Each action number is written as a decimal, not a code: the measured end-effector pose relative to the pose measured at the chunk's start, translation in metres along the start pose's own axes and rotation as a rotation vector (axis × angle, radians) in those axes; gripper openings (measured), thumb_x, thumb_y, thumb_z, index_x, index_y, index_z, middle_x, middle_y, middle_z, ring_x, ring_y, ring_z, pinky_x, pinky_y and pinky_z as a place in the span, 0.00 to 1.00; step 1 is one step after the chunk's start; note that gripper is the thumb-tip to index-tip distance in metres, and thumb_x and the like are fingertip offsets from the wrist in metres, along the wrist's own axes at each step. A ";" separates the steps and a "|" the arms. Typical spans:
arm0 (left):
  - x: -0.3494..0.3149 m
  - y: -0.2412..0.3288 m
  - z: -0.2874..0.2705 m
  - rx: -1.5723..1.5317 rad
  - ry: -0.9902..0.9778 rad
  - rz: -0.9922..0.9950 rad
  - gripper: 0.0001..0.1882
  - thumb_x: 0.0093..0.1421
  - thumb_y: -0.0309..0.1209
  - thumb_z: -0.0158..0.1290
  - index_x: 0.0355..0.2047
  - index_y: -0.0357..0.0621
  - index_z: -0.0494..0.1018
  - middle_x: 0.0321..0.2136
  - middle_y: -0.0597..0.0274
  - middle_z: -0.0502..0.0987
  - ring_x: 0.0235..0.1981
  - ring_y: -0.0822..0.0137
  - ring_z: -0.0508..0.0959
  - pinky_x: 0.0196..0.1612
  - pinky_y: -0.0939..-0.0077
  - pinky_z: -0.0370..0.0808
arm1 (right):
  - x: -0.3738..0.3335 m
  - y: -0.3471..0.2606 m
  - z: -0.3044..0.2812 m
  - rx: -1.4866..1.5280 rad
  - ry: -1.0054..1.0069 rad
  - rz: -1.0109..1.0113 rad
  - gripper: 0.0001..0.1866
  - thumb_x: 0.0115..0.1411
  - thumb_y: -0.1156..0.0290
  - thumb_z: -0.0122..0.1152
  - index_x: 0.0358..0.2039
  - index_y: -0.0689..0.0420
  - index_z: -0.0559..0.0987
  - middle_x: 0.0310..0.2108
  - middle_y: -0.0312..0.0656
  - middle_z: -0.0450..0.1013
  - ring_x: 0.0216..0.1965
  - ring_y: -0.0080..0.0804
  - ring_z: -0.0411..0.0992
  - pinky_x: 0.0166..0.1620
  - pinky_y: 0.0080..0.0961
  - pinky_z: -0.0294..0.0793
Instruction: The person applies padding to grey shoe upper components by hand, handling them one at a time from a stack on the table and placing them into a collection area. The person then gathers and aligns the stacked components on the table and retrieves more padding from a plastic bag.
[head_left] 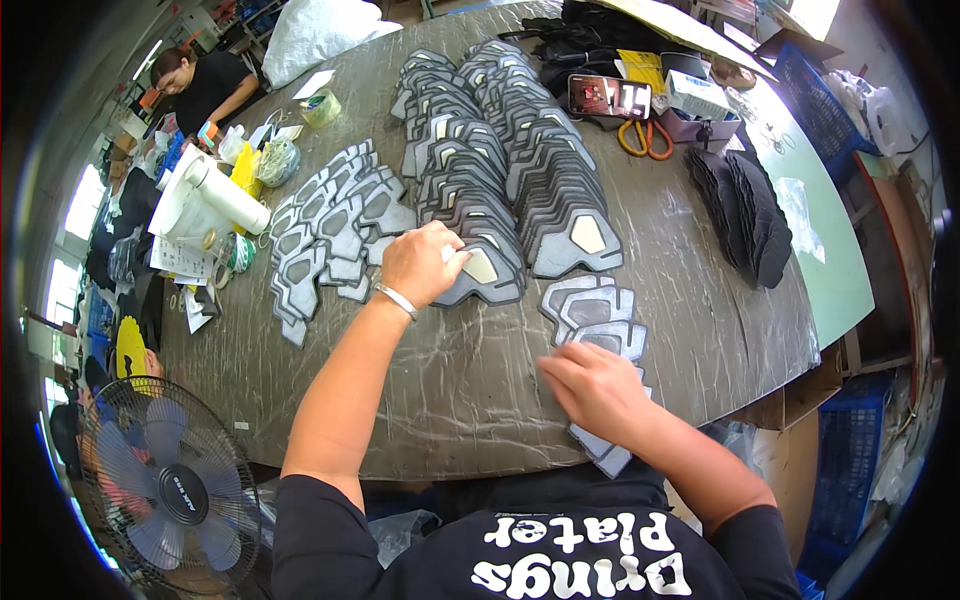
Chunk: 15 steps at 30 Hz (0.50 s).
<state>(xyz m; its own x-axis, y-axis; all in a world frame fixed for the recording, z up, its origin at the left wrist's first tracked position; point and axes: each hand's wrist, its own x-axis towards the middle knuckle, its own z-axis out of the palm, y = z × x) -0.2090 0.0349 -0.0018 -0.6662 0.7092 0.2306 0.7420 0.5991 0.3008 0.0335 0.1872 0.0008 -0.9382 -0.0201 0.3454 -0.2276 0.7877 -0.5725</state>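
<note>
Two long rows of overlapping dark grey cut pieces run down the table, each front piece bearing a cream patch. My left hand is closed at the near end of the left row, fingertips beside the patch; a bit of something pale shows between them, too small to name. The right row ends just beside it. My right hand has its fingers drawn together, slightly blurred, over a short line of light grey frame-shaped pieces reaching the table's near edge. Whatever it pinches is hidden.
More light grey pieces lie fanned out at left. Black pieces are stacked at right, near orange-handled scissors and a propped phone. A white bottle and a fan are at left. A person works at far left.
</note>
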 end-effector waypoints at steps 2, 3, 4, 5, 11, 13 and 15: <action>-0.002 0.003 -0.001 -0.021 -0.009 -0.040 0.11 0.51 0.41 0.60 0.28 0.48 0.80 0.30 0.66 0.79 0.31 0.57 0.79 0.35 0.66 0.75 | 0.031 0.006 0.022 -0.080 -0.110 -0.061 0.10 0.51 0.76 0.60 0.36 0.59 0.77 0.36 0.42 0.72 0.36 0.39 0.73 0.39 0.31 0.73; -0.004 0.001 0.001 -0.032 0.006 -0.037 0.11 0.51 0.42 0.60 0.27 0.48 0.80 0.30 0.66 0.79 0.31 0.56 0.79 0.35 0.66 0.75 | 0.049 0.008 0.036 -0.040 -0.047 -0.127 0.07 0.50 0.77 0.57 0.32 0.59 0.76 0.35 0.43 0.71 0.37 0.40 0.72 0.39 0.33 0.74; -0.005 0.001 0.003 -0.037 0.010 -0.040 0.11 0.51 0.42 0.60 0.27 0.48 0.80 0.30 0.66 0.79 0.31 0.56 0.79 0.35 0.66 0.75 | 0.065 0.013 0.048 -0.002 0.015 -0.189 0.05 0.48 0.78 0.55 0.28 0.60 0.74 0.35 0.43 0.69 0.37 0.40 0.72 0.38 0.34 0.74; -0.007 0.001 0.004 -0.047 0.022 -0.039 0.11 0.51 0.42 0.60 0.27 0.49 0.80 0.30 0.66 0.79 0.31 0.56 0.79 0.35 0.66 0.75 | 0.077 0.021 0.059 -0.007 0.009 -0.197 0.05 0.48 0.78 0.55 0.28 0.60 0.74 0.35 0.43 0.69 0.37 0.40 0.72 0.38 0.34 0.74; -0.004 -0.004 0.016 -0.015 -0.015 -0.044 0.12 0.50 0.40 0.61 0.32 0.50 0.80 0.34 0.64 0.79 0.34 0.55 0.79 0.37 0.64 0.75 | 0.098 0.052 0.077 -0.214 -0.156 -0.066 0.06 0.50 0.77 0.55 0.30 0.59 0.76 0.36 0.42 0.72 0.39 0.40 0.73 0.41 0.34 0.75; -0.002 -0.013 0.009 -0.102 -0.044 -0.042 0.12 0.50 0.39 0.62 0.33 0.48 0.80 0.34 0.62 0.79 0.34 0.56 0.79 0.37 0.65 0.75 | 0.089 0.042 0.055 -0.032 -0.031 -0.107 0.09 0.53 0.76 0.54 0.35 0.61 0.78 0.38 0.43 0.74 0.40 0.41 0.74 0.42 0.33 0.74; -0.004 -0.020 0.000 -0.216 -0.060 -0.013 0.14 0.50 0.38 0.62 0.35 0.46 0.80 0.34 0.59 0.79 0.34 0.57 0.79 0.38 0.68 0.75 | 0.073 0.033 0.020 0.041 -0.043 0.035 0.10 0.56 0.74 0.55 0.39 0.60 0.78 0.40 0.44 0.75 0.39 0.45 0.75 0.42 0.34 0.75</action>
<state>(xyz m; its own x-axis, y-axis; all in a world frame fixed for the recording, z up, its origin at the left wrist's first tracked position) -0.2212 0.0206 -0.0088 -0.6654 0.7264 0.1719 0.6955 0.5197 0.4962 -0.0472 0.1992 -0.0076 -0.9560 -0.0207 0.2928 -0.2045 0.7626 -0.6137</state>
